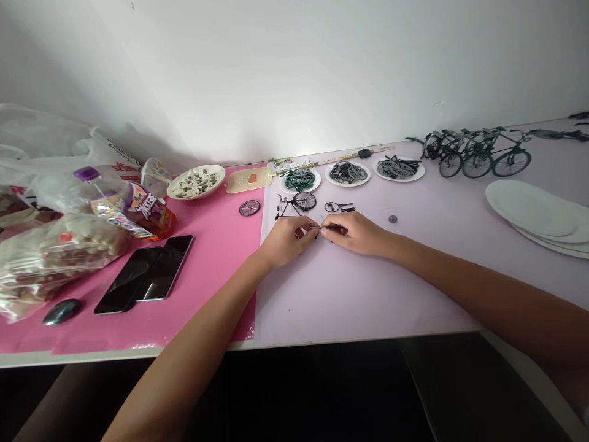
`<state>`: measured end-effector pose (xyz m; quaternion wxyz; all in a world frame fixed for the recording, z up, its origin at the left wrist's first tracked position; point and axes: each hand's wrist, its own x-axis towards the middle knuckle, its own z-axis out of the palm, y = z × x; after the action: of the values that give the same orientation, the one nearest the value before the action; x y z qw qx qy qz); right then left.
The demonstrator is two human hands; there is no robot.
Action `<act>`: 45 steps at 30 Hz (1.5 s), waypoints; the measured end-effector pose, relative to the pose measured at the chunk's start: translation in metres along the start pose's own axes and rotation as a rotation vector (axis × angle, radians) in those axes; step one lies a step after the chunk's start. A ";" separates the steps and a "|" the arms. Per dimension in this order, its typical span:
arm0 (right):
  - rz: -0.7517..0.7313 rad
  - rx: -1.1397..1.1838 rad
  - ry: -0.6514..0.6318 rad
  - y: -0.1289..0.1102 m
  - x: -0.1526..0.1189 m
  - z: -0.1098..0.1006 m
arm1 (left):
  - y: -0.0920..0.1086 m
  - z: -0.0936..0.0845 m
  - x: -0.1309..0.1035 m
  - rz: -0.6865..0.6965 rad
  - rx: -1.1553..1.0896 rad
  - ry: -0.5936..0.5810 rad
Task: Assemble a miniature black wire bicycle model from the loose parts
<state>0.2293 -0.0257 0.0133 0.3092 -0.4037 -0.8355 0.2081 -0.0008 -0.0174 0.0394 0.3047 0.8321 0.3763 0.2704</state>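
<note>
My left hand (pixel 289 240) and my right hand (pixel 352 234) meet fingertip to fingertip just above the pale tabletop. Between the right fingers lies a slim dark piece (pixel 335 229) with a thin shaft reaching to the left fingertips. Those left fingers are closed in a pinch; what they grip is mostly hidden. Just behind my left hand lies a partly built model bicycle (pixel 288 202) with one wheel (pixel 304 201) at its right end. A small black bicycle part with a ring (pixel 332 207) lies behind my right hand. On the pink cover, a loose wheel (pixel 249 208) lies flat.
Plates of green frames (pixel 299 180), dark parts (pixel 347 173) and grey wheels (pixel 398 167) line the wall. Several model bicycles (pixel 488 153) stand right, behind white plates (pixel 534 205). At left are a bowl (pixel 196 182), bottle (pixel 129 205), phones (pixel 165 269) and bags (pixel 55 258).
</note>
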 end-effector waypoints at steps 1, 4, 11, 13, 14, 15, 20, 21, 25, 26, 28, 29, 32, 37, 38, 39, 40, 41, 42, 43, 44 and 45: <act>-0.003 -0.001 0.001 0.000 0.000 0.000 | 0.000 0.000 0.000 -0.001 0.001 0.000; -0.011 -0.002 0.009 0.000 0.000 0.000 | 0.000 0.000 0.000 -0.003 0.006 -0.002; -0.005 0.003 -0.003 0.000 0.000 0.000 | -0.001 0.000 0.000 -0.009 0.012 -0.004; -0.003 0.003 -0.004 0.000 0.000 0.000 | 0.000 0.000 0.000 -0.010 0.011 -0.005; -0.001 0.003 -0.003 0.000 0.000 0.000 | 0.000 0.000 0.000 -0.010 0.011 -0.006; 0.000 0.003 -0.002 0.000 0.000 0.000 | 0.000 0.000 0.000 -0.010 0.012 -0.006; -0.005 0.007 0.001 0.000 0.000 0.000 | 0.001 0.000 0.000 -0.004 0.019 -0.002; -0.006 0.009 0.002 0.000 0.000 0.000 | 0.001 0.000 0.000 -0.005 0.019 -0.003; 0.000 0.003 -0.001 0.000 0.000 0.000 | 0.001 0.000 -0.001 -0.009 0.019 -0.007; 0.001 0.001 -0.003 0.000 0.000 0.000 | 0.001 -0.001 -0.001 -0.009 0.019 -0.006; -0.003 -0.002 -0.003 0.000 0.000 0.000 | 0.001 -0.001 -0.001 -0.009 0.019 -0.004; -0.007 -0.002 0.000 0.000 0.000 0.000 | 0.001 -0.001 -0.001 -0.009 0.019 -0.004; -0.011 0.006 0.004 0.000 0.000 0.000 | 0.001 -0.001 0.000 -0.007 0.015 -0.004; -0.006 0.002 0.001 0.001 0.000 0.000 | 0.000 -0.001 0.000 -0.006 0.011 -0.006; -0.007 -0.001 0.001 0.001 0.000 0.000 | 0.000 -0.001 0.000 -0.006 0.012 -0.007; -0.008 -0.004 0.002 0.001 0.000 0.000 | 0.000 -0.001 0.000 -0.005 0.013 -0.006; -0.010 -0.008 0.001 0.001 0.000 0.000 | 0.000 -0.001 0.000 -0.005 0.013 -0.005; -0.012 -0.010 0.002 0.002 0.000 0.000 | 0.000 -0.001 0.000 -0.006 0.012 -0.004; -0.014 -0.012 0.001 0.002 0.000 0.000 | 0.000 0.000 0.000 -0.008 0.011 -0.003; -0.015 -0.012 0.000 0.002 0.000 0.000 | 0.000 0.000 0.000 -0.010 0.010 -0.003; -0.016 -0.012 -0.002 0.002 0.000 0.000 | 0.000 0.000 0.000 -0.012 0.009 -0.003; -0.016 -0.011 -0.003 0.002 0.000 0.000 | 0.000 0.000 0.000 -0.013 0.008 -0.003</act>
<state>0.2301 -0.0245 0.0125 0.3073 -0.3985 -0.8403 0.2016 -0.0010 -0.0175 0.0398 0.3037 0.8313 0.3823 0.2657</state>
